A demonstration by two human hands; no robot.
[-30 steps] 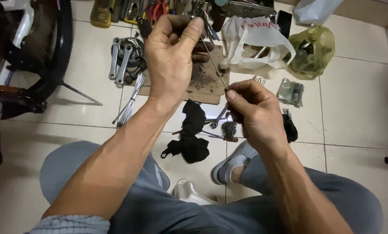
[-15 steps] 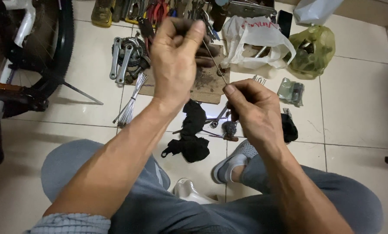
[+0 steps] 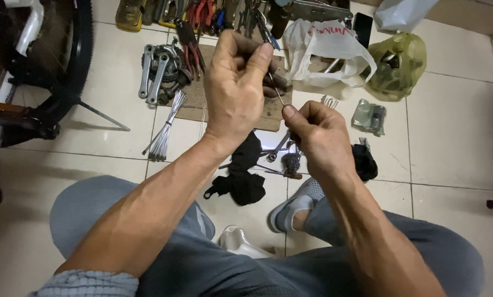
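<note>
both hands are pinching one thin spoke [image 3: 278,94]: left hand [image 3: 236,82] gripping its top, right hand [image 3: 317,135] its bottom, keeping it taut above the floor [image 3: 450,137].

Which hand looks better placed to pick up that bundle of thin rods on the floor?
Probably the left hand: the bundle of thin rods lies on its side, while the right hand is farther away.
</note>
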